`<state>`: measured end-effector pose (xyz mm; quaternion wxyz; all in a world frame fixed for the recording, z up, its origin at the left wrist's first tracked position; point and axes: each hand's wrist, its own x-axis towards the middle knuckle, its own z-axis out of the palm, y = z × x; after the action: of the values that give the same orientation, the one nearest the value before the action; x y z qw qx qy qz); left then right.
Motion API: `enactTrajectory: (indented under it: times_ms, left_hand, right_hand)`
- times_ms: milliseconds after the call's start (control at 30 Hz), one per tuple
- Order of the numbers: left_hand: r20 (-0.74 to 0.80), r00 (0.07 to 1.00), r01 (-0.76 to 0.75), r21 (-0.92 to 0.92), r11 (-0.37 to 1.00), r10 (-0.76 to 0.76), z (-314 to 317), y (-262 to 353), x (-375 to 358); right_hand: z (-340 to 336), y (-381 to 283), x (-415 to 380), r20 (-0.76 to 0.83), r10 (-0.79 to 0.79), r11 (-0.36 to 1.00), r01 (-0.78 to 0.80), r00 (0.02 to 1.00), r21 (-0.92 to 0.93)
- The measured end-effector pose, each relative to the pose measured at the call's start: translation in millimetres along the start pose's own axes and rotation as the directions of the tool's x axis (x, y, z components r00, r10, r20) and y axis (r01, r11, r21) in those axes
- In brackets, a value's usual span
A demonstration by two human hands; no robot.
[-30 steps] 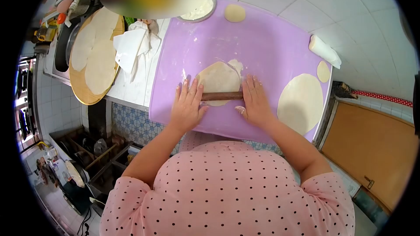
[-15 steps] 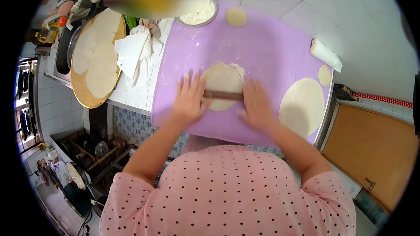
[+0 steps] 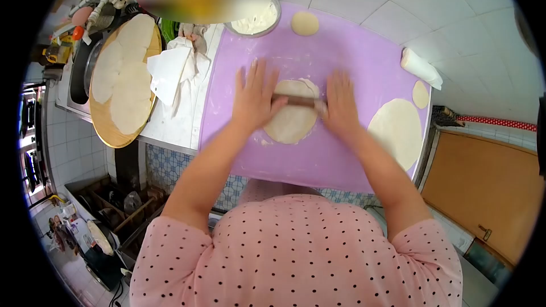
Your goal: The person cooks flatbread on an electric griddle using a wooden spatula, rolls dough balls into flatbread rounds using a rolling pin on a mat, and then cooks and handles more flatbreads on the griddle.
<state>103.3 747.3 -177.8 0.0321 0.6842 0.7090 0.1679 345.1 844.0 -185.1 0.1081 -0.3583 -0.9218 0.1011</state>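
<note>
Both the left hand (image 3: 254, 101) and right hand (image 3: 341, 104) are resting flat, straight-fingered, over the rolling pin (image 3: 294, 100). Dough (image 3: 291, 126) is lying between them.

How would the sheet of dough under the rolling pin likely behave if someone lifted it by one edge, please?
The dough would probably droop, since it lies flat and looks thin beneath the rolling pin. Its thin edge might stretch or tear if pulled. It may come off the purple mat fairly easily, as whitish powder shows around it.
</note>
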Motion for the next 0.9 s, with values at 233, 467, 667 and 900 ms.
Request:
enactTrajectory:
  times_ms: [233,467,667,900]
  left_hand:
    - [0.067,0.994,-0.085,-0.065,0.994,0.090,-17,9,-71]
    - [0.182,0.971,-0.127,-0.161,0.979,0.156,-45,9,-100]
    - [0.148,0.978,-0.113,-0.208,0.972,0.145,-58,12,-143]
    - [0.100,0.993,-0.032,-0.278,0.960,0.062,-50,14,-154]
  right_hand:
    - [-17,-24,-29,-0.001,-0.252,0.922,0.241,0.968,0.302]
    - [10,-38,48,0.297,-0.531,0.839,0.442,0.794,0.318]
    - [-1,-80,-22,0.286,-0.171,0.967,0.105,0.943,0.234]
    - [-1,-45,26,0.197,0.207,0.903,-0.264,0.958,0.339]
